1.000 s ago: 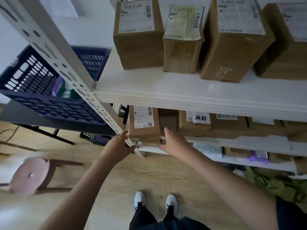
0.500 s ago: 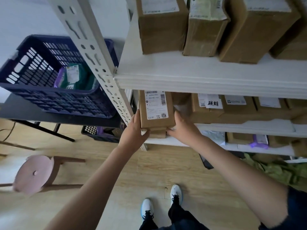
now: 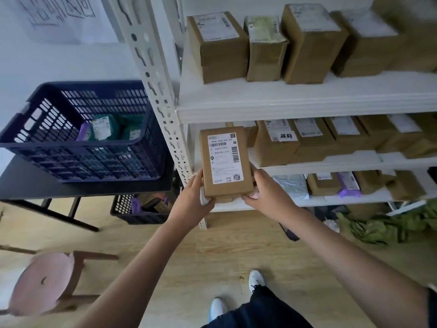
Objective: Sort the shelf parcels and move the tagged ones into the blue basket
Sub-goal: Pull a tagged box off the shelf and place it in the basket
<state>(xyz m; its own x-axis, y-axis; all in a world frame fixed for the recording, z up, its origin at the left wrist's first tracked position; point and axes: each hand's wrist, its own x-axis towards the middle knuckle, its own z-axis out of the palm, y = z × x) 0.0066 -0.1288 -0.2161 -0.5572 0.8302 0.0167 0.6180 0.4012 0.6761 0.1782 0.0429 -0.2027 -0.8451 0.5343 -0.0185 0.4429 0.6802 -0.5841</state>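
Note:
A flat brown cardboard parcel with a white shipping label is held in front of the middle shelf's left end. My left hand grips its lower left corner and my right hand grips its lower right corner. The blue basket stands on a black table to the left and holds green and purple parcels. On the middle shelf a brown parcel carries a handwritten white tag. More brown parcels line the top shelf.
The white perforated shelf post stands between the basket and the held parcel. A second dark basket sits on the floor under the black table. A pink round stool is at lower left. Green cloth lies on the floor at right.
Both hands have drawn the labelled parcel out of the middle shelf's left end and tilted it up so its label faces me. The view has swung left and down, bringing the basket closer.

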